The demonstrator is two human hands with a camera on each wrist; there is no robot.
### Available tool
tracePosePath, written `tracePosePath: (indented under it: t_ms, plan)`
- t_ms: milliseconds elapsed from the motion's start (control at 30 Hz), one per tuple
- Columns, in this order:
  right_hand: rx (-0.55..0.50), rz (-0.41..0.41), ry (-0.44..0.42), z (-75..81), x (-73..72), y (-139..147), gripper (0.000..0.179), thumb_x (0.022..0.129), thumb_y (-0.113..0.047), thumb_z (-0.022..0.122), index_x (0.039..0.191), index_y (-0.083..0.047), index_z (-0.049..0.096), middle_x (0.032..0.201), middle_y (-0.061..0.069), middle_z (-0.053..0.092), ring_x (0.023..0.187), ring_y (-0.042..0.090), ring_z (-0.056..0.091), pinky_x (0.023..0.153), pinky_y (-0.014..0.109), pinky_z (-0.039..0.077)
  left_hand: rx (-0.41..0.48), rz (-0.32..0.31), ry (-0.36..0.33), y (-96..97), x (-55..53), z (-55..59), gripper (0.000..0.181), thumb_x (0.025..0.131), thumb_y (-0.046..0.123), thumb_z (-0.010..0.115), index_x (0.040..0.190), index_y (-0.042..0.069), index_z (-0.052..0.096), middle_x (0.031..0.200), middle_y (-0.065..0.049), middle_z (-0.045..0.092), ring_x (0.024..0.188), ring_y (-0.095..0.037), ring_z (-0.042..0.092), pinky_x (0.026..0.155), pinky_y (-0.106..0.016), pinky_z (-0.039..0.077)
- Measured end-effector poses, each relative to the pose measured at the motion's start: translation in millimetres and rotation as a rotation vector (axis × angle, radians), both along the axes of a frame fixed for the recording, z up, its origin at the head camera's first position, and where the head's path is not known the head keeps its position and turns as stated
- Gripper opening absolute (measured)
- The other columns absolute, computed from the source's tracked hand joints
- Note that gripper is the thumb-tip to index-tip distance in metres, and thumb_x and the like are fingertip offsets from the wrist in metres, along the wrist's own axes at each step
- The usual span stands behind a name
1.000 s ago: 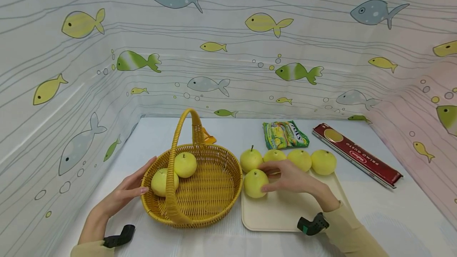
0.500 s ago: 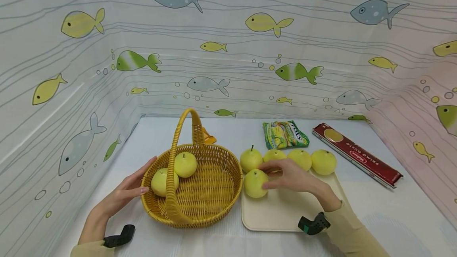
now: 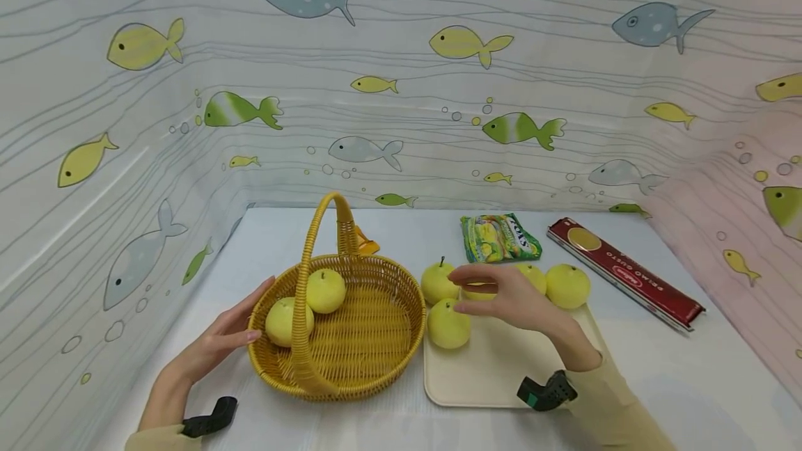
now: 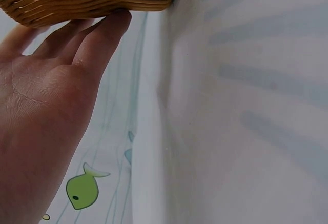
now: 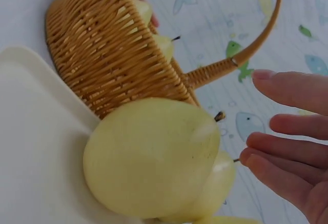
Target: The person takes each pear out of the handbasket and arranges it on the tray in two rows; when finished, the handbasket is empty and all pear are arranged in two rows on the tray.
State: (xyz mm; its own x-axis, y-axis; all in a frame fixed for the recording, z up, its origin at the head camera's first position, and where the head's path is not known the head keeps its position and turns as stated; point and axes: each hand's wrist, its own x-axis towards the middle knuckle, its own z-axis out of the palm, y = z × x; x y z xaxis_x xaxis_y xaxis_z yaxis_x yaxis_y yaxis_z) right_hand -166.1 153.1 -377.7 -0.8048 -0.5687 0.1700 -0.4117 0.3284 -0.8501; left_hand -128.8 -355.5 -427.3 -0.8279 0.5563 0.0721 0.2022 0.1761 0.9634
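Here's the near pear (image 3: 447, 326) on the tray's (image 3: 489, 378) left edge, just beside the basket (image 3: 370, 339), your right hand (image 3: 510, 298) spread and holding nothing, your left hand (image 3: 216, 343) resting against the basket's left side, so you're seemingly at pick-up, which calls for curling fingers round that fruit.

The head camera looks forward and down from above; low wrist cameras share the basket (image 5: 105, 55) closely.

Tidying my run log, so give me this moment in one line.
left hand: touching basket | right hand: empty, over tray | basket: two pears | tray: five pears
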Motion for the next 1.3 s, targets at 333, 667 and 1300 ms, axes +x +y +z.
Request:
tracePosePath:
  t_ms: [333,667,1300]
  plan:
    - [-0.12,0.009,0.018,22.4,0.8,-51,0.054,0.086,-0.016,0.079,0.135,-0.005,0.06,0.135,0.007,0.063,0.128,0.03,0.059,0.102,0.042,0.048,0.009,-0.007,0.014,-2.7,1.7,-2.3,0.077,0.095,0.0,0.042,0.162,0.013,0.007,0.17,0.0,0.003,0.146,0.012,0.014,0.104,-0.008,0.024]
    - [-0.023,0.066,0.056,36.2,-13.7,-99,0.059,0.087,-0.024,0.079,0.137,-0.004,0.057,0.137,0.011,0.062,0.128,0.026,0.059,0.105,0.037,0.047,0.019,-0.012,0.011,-1.6,1.8,-2.7,0.077,0.095,0.0,0.043,0.162,0.012,0.007,0.17,0.0,0.002,0.146,0.012,0.015,0.105,-0.009,0.025]
    - [0.082,0.081,0.011,25.0,-45.3,-169,0.063,0.086,-0.031,0.079,0.141,-0.01,0.056,0.139,0.005,0.061,0.13,0.021,0.056,0.107,0.035,0.044,0.029,-0.016,0.013,0.1,1.0,-0.7,0.076,0.095,-0.001,0.042,0.161,0.009,0.006,0.17,-0.001,0.003,0.146,0.012,0.015,0.106,-0.009,0.025]
